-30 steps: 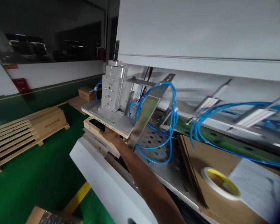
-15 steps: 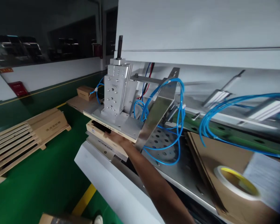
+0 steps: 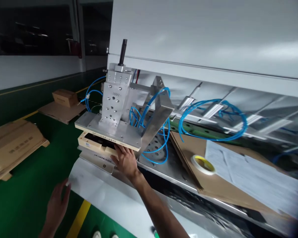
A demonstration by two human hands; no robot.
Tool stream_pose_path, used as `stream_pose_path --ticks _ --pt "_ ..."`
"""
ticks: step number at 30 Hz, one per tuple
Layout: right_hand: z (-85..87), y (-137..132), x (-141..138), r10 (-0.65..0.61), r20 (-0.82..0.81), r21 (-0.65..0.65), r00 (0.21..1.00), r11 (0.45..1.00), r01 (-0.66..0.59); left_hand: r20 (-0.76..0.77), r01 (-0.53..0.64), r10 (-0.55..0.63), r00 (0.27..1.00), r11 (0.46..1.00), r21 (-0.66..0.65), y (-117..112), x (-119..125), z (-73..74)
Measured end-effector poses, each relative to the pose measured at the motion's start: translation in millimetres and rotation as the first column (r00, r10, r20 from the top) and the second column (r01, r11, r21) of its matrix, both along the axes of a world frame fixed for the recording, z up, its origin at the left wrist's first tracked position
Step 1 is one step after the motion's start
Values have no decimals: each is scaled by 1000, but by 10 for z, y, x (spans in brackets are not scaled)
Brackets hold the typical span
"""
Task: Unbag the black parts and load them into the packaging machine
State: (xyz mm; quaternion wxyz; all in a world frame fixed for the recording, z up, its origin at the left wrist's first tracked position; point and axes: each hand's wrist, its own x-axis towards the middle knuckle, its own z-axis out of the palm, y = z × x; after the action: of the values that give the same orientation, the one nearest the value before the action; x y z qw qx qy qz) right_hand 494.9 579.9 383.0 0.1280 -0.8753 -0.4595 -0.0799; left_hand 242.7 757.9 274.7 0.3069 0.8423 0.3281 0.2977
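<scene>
Cream block (image 3: 96, 145), dark inside, juts left from your right fingers (image 3: 124, 151), grip I can't tell; your left fingers (image 3: 66, 195) hang parted.

Two hands were mine, one left hand (image 3: 56, 205) and one right hand (image 3: 127, 162), and before them I counted one metal tower (image 3: 114, 103), one black rod (image 3: 123, 52), one upper plate (image 3: 131, 135) and one cream block (image 3: 96, 147). Farther right I counted four slanted metal cylinders (image 3: 213, 110), one large blue hose coil (image 3: 180, 128) and one roll of tape (image 3: 196, 165). Farther left and below, I counted one small cardboard box (image 3: 65, 98), one wooden pallet (image 3: 6, 177) and two shoe tips (image 3: 96, 234).
</scene>
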Motion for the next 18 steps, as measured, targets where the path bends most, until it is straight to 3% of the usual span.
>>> stream_pose_path --ticks 3,5,8,13,18 --pt "-79 -98 -21 -5 105 -39 994 999 9 97 108 -127 987 978 176 261 594 264" --pt "-160 -149 -42 -64 138 -8 988 998 66 91 188 -231 969 921 341 438 1029 479" --pt "-294 -214 -85 -124 148 30 981 992 121 -9 211 -230 973 876 433 595 1436 609" --pt "-336 -143 -146 -135 118 43 984 991 130 -41 205 -210 977 869 451 642 1497 519" --pt "-207 -142 -438 -149 6 63 989 987 148 -73 246 -239 968 859 449 647 1225 636"
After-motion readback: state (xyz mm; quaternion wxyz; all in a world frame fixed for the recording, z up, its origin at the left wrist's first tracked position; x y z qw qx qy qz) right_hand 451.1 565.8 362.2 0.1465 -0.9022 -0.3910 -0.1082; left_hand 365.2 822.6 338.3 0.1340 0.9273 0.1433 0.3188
